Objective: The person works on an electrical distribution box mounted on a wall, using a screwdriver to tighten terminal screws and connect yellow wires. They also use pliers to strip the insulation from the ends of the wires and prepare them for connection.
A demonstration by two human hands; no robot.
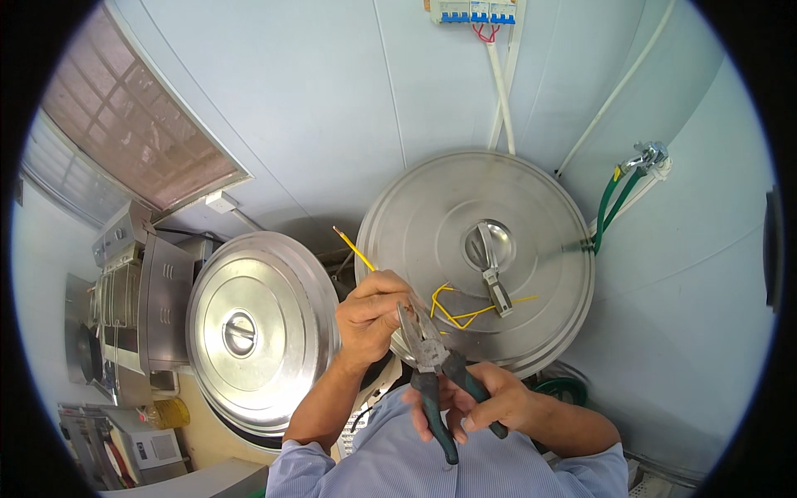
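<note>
Large round stainless-steel lid (415,216); steel pliers (430,356) with green-and-black handles, jaws parted; right hand (498,400), fingers gripping the handles; left hand (368,321), fingers holding a slim straight yellow wire (355,248) beside those jaws; bent yellow wires (476,314), on the lid.

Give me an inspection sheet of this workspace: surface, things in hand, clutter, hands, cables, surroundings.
Surface: large round grey steel lid, with loose items on its near half.
Things in hand: metal pliers with black-and-green handles, jaws apart; straight yellow wire.
Clutter: bent yellow wire pieces and a grey metal hand tool, exact kind unclear, on the lid.
Hands: left hand grips the straight wire, fingers close to the jaws; right hand holds the handles.
Cables: thin red wires below a white breaker panel with blue switches.
Surroundings: smaller round shiny steel lid at left; green hose by a silver-coloured metal tap at right.
</note>
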